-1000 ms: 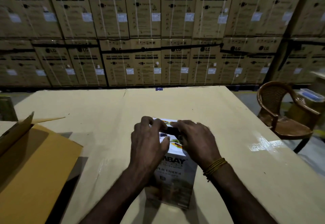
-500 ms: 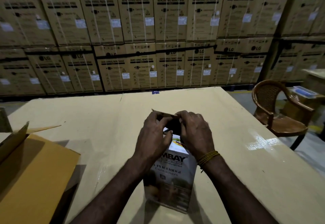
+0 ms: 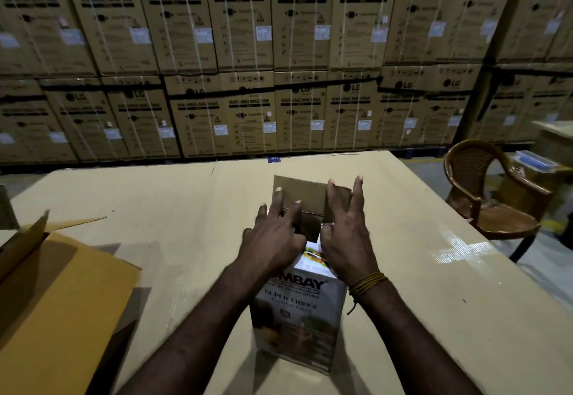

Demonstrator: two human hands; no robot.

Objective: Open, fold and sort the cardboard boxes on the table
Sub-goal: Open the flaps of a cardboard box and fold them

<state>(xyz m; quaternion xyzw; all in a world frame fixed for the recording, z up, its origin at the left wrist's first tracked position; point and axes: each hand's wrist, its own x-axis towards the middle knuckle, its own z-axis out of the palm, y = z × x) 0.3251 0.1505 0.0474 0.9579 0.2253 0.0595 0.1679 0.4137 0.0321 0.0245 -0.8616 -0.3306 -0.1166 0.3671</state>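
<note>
- Left hand [image 3: 273, 241]: in the centre of the frame, fingers [image 3: 277, 201] spread and nearly straight, lying over the near edge of the raised top flap [image 3: 305, 197] of the printed box [image 3: 297, 311]. The fingertips touch the brown inner face of the flap; nothing is pinched.
- Right hand [image 3: 347, 239]: just right of the left, fingers [image 3: 356, 191] extended and fanned, two of them pointing towards the upper part of the frame across the right side of the same flap. The lower fingers are bent near the box mouth; whether they grip an inner flap cannot be told.
- A braided cord band [image 3: 367, 283] circles the right wrist.
- Printed box: stands upright on the counter [image 3: 434, 301] at lower centre, between the two forearms. Its top is open, the flap turned back away from the viewer, the dark interior showing beneath the hands. The near face is white with dark lettering, partly readable as "Containers", and a picture low down, dim.
- Large brown carton [image 3: 55, 308]: lower left of the frame, lying on the counter well apart from the printed box, one flap standing up at its far end.
- Brown chair [image 3: 496, 202]: right of the frame, beside the counter's edge.
- Stacked washing machine cartons [image 3: 248, 53]: fill the upper half of the frame behind the counter, two tiers, strapped.
- A blue-lidded tray [image 3: 535, 160] sits behind the chair, at far right.
</note>
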